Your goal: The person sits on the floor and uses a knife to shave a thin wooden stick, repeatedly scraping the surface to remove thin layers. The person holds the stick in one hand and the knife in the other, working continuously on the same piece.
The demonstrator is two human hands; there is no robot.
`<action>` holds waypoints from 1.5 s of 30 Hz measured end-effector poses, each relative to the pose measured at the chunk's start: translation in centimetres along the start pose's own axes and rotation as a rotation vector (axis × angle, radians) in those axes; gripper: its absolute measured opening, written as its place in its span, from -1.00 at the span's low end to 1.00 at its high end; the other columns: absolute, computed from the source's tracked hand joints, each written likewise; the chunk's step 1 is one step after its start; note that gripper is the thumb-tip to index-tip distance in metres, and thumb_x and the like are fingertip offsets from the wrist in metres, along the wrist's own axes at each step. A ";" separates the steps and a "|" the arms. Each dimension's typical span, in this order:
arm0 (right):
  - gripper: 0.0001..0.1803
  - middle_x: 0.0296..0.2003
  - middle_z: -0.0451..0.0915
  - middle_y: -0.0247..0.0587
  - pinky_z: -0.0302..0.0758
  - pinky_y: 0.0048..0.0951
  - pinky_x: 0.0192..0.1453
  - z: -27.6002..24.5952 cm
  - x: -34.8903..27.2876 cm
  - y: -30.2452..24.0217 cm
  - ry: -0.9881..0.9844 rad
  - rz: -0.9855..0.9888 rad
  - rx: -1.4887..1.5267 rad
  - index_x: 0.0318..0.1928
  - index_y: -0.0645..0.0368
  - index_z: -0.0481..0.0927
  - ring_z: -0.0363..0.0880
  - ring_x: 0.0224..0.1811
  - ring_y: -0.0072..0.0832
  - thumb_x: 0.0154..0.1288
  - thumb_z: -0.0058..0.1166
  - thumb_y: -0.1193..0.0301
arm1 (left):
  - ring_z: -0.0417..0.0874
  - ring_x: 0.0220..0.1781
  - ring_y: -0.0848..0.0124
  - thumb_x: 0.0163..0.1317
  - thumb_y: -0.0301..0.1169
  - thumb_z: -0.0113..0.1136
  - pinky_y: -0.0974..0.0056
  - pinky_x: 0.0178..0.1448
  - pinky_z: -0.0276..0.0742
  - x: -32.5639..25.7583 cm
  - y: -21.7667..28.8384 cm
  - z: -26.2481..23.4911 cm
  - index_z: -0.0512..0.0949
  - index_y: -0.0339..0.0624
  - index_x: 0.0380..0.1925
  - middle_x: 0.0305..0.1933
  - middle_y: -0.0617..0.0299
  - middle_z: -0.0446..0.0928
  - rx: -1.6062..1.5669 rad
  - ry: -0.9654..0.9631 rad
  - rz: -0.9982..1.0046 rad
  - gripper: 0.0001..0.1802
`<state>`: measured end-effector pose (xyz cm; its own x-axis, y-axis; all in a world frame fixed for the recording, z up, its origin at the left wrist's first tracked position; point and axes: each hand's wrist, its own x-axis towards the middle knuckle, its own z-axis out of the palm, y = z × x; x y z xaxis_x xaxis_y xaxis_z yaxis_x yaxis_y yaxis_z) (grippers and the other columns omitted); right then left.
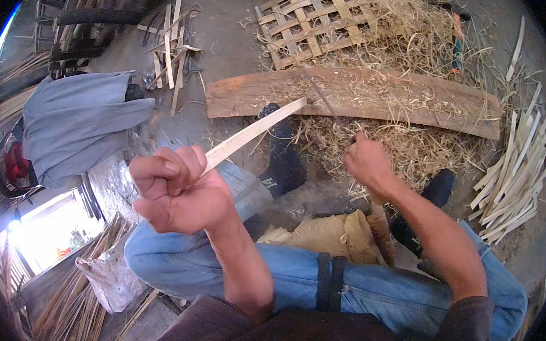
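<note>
My left hand (185,189) is closed around one end of a pale bamboo strip (255,130), which slants up and to the right. Its far end rests on a wooden plank (247,96) strewn with shavings. My right hand (369,165) grips a knife whose thin dark blade (322,96) lies over the plank, close to the strip's far end. A long wooden handle (380,230) shows below my right hand, running back under the forearm. Curly shavings (408,162) heap up along the plank's near edge.
Beyond the plank lies a woven bamboo lattice (310,19), partly under shavings. Cut strips are piled at the right (513,176), with a few more strips (170,47) at the upper left. A grey cloth (78,123) drapes over something by a red light. A rolled tan sack (325,235) lies near my legs.
</note>
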<state>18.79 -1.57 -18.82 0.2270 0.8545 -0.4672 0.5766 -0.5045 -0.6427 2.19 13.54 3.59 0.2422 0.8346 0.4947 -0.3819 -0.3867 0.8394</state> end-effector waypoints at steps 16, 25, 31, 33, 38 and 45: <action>-0.64 -0.48 0.59 0.24 0.55 -0.11 -0.28 -6.5 -8.5 -16.2 -0.221 -0.274 0.550 -0.12 0.35 0.48 0.65 -0.38 0.09 0.15 0.22 0.37 | -0.05 -0.73 0.64 0.32 0.21 -0.01 0.44 -0.63 -0.20 -1.2 -1.0 -1.9 0.26 -0.16 -0.50 -0.65 0.39 0.08 -0.057 0.175 0.043 -0.39; -0.66 -0.51 0.57 0.23 0.56 -0.09 -0.27 -5.1 -7.6 -14.8 -0.181 -0.333 0.561 -0.12 0.34 0.47 0.63 -0.38 0.11 0.08 0.15 0.45 | -0.05 -0.74 0.65 0.33 0.22 -0.06 0.46 -0.65 -0.22 -1.1 -1.9 -0.7 0.24 -0.15 -0.51 -0.67 0.39 0.07 0.074 0.293 0.107 -0.38; -0.64 -0.56 0.55 0.21 0.55 -0.03 -0.29 -5.4 -6.9 -14.0 -0.152 -0.367 0.433 -0.08 0.35 0.43 0.62 -0.42 0.11 0.10 0.13 0.46 | -0.07 -0.75 0.65 0.31 0.24 -0.05 0.45 -0.65 -0.25 -0.9 -1.6 -0.4 0.23 -0.15 -0.52 -0.68 0.40 0.05 0.144 0.377 0.083 -0.36; -0.63 -0.59 0.53 0.21 0.55 -0.04 -0.30 -4.7 -6.2 -13.3 -0.142 -0.353 0.402 -0.09 0.39 0.41 0.61 -0.43 0.11 0.10 0.13 0.47 | -0.07 -0.75 0.65 0.30 0.25 -0.04 0.45 -0.65 -0.25 -1.2 -1.7 -0.2 0.23 -0.15 -0.52 -0.68 0.40 0.05 0.239 0.363 0.081 -0.36; -0.62 -0.55 0.55 0.26 0.56 -0.05 -0.29 -4.4 -4.9 -12.1 -0.177 -0.230 0.380 -0.11 0.46 0.42 0.62 -0.41 0.13 0.09 0.09 0.45 | -0.07 -0.76 0.65 0.29 0.26 -0.03 0.45 -0.65 -0.24 -1.0 -1.5 -0.3 0.23 -0.14 -0.54 -0.68 0.40 0.05 0.194 0.362 0.057 -0.35; -0.65 -0.48 0.58 0.33 0.57 0.04 -0.17 -3.4 -3.0 -9.6 -0.202 -0.135 0.296 -0.17 0.46 0.44 0.61 -0.34 0.19 0.11 0.08 0.40 | -0.06 -0.75 0.64 0.29 0.25 -0.03 0.46 -0.65 -0.23 -0.7 -1.6 0.0 0.25 -0.14 -0.54 -0.68 0.40 0.04 0.193 0.338 0.064 -0.36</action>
<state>15.30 1.14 -9.19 -0.0122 0.8891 -0.4575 0.3321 -0.4280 -0.8406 2.63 13.52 1.89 -0.0964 0.8761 0.4725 -0.2045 -0.4820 0.8520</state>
